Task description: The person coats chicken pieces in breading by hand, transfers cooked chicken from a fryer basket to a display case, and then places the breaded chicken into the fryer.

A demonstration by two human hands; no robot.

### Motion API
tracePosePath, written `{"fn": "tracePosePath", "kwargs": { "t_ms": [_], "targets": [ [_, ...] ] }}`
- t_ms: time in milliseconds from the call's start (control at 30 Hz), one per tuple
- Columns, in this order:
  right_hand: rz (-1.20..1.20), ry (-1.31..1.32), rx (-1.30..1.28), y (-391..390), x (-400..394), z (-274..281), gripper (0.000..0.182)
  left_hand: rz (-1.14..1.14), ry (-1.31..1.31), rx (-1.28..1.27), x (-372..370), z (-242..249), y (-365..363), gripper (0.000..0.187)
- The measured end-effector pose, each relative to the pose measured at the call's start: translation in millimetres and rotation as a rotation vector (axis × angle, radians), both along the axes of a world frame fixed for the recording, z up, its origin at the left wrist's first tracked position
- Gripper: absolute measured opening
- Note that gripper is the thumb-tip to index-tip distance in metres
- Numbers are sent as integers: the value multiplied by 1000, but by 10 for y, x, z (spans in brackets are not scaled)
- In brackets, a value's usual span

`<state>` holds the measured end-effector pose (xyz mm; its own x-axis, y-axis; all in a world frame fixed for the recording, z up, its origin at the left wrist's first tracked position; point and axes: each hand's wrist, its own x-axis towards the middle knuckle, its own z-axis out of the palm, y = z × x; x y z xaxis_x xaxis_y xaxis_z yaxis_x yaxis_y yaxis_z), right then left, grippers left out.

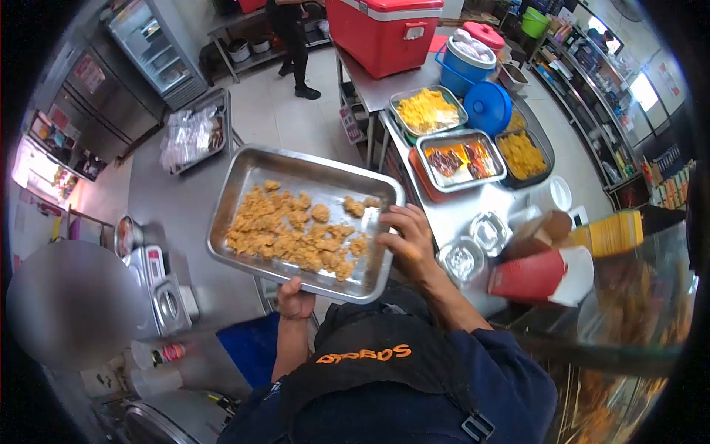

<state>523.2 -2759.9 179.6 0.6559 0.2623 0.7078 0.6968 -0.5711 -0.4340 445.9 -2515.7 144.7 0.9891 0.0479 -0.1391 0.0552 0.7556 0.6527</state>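
A deep metal tray [248, 166] is held in the air in front of my body, tilted a little. Pieces of fried, breaded food [277, 226] lie in it, mostly on the left and middle. My left hand [296, 300] grips the tray's near edge from below, thumb on the rim. At the tray's right end, my right hand [411, 238] has its fingers curled over the rim; whether they touch any food I cannot tell.
Steel counters stand left [177, 214] and right [484, 201]. The right one holds trays of yellow food [427, 111], a tray of packets [460, 159], a red cooler [384, 41], round foil-topped containers [462, 260] and a red box [526, 277]. A person [290, 44] stands beyond.
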Motion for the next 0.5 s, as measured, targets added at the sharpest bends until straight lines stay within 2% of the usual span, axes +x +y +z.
{"fn": "tracePosePath", "kwargs": {
  "t_ms": [167,233,367,400,433,467,500],
  "targets": [
    [23,176,134,388,1246,106,25,183,77,29,835,175,551,59],
    [64,378,209,427,1689,194,24,233,58,6,1078,149,777,58],
    [242,660,155,515,2524,-37,20,474,47,40,1521,301,861,56],
    [261,656,141,613,2793,-123,20,523,65,23,1678,276,950,53],
    [271,801,189,700,3051,-231,20,564,89,5,1827,237,1046,50],
    [272,944,237,779,3310,-327,20,541,87,-20,1979,201,1162,52],
    [291,934,197,867,3416,-366,20,542,77,-41,2003,146,1236,52]
  ]
}}
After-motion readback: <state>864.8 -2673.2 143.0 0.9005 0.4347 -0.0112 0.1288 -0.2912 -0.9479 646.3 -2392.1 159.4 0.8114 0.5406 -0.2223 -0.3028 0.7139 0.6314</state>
